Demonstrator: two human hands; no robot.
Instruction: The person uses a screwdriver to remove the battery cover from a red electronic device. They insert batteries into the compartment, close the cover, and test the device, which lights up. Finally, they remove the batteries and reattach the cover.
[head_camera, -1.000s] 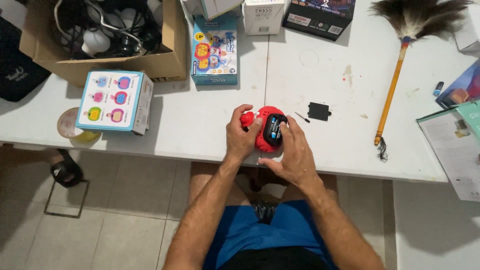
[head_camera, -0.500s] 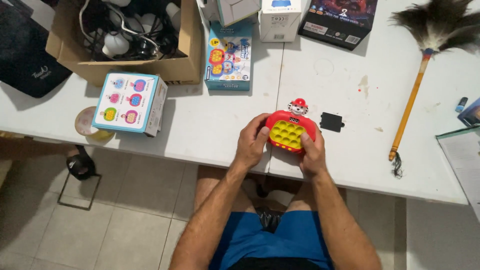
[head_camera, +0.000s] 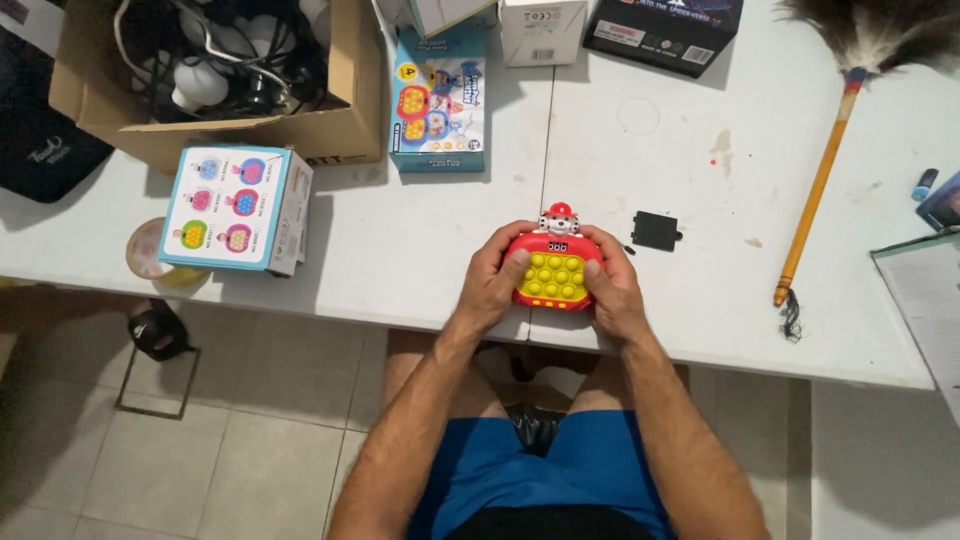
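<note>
Left hand (head_camera: 492, 285) and right hand (head_camera: 612, 292) grip a red toy (head_camera: 553, 268) — black lid (head_camera: 654, 231) just beside, feather duster (head_camera: 822, 170) farther right.

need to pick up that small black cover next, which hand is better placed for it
Right. The small black rectangular plastic cover lies on the white table just beyond the right hand. The left hand is across the red and yellow bubble-button toy, which both hands hold.

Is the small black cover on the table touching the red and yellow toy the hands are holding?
Apart. The head view shows bare white table between the small black cover and the right hand wrapped round the red and yellow toy.
</note>
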